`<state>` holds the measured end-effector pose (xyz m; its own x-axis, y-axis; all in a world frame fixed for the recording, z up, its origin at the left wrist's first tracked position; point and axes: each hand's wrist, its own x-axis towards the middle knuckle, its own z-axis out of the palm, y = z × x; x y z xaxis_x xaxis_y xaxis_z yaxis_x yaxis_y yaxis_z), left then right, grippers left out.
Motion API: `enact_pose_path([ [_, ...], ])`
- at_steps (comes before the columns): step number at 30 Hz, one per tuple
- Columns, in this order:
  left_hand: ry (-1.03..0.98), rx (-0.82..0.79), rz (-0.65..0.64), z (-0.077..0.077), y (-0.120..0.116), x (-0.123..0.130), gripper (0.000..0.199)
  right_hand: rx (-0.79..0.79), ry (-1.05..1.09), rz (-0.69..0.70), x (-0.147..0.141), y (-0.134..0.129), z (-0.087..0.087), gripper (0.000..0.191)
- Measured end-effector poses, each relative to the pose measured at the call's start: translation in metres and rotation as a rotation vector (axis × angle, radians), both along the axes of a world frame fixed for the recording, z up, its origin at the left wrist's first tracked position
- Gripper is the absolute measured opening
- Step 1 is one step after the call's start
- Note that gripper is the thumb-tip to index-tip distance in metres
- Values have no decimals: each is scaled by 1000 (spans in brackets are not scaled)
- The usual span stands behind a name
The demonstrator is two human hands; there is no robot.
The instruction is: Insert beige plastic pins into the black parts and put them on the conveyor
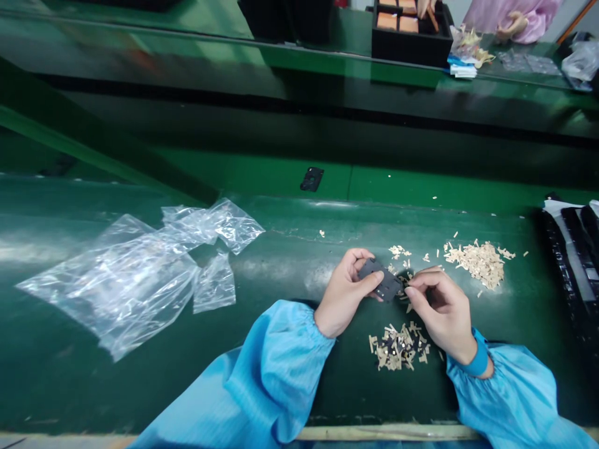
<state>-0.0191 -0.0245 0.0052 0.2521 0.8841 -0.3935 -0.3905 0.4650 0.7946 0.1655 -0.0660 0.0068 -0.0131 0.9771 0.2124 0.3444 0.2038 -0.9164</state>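
Note:
My left hand (pixel 349 284) grips a flat dark-grey plastic plate (pixel 381 280) with small cut-outs, thumb on its face. Close to the plate's right end, the thumb and forefinger of my right hand (pixel 440 305) are pinched together; whatever they hold is too small to name. Below the hands lies a pile of small beige strips mixed with dark bits (pixel 400 346). A larger heap of small beige pieces (pixel 482 262) sits to the right, and a few loose beige pieces (pixel 399 251) are scattered just beyond the plate.
Clear plastic bags (pixel 135 274) lie on the green table at left. A similar black plate (pixel 312 179) rests near the back. Black trays (pixel 573 255) stand at the right edge. On the far bench are a black box (pixel 412 47) and another person's hand (pixel 512 26).

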Motion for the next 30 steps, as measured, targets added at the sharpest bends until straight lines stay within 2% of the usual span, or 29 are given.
enact_pose_path([
  [13, -16, 19, -23, 0, -1, -2, 47, 128, -182, 68, 1, 1, 8, 9],
  [18, -18, 26, -16, 0, 0, -2, 46, 147, -192, 92, 0, 1, 10, 9],
  [30, 4, 50, -1, -3, -1, 1, 44, 209, -283, 138, 3, -1, 5, 15],
])
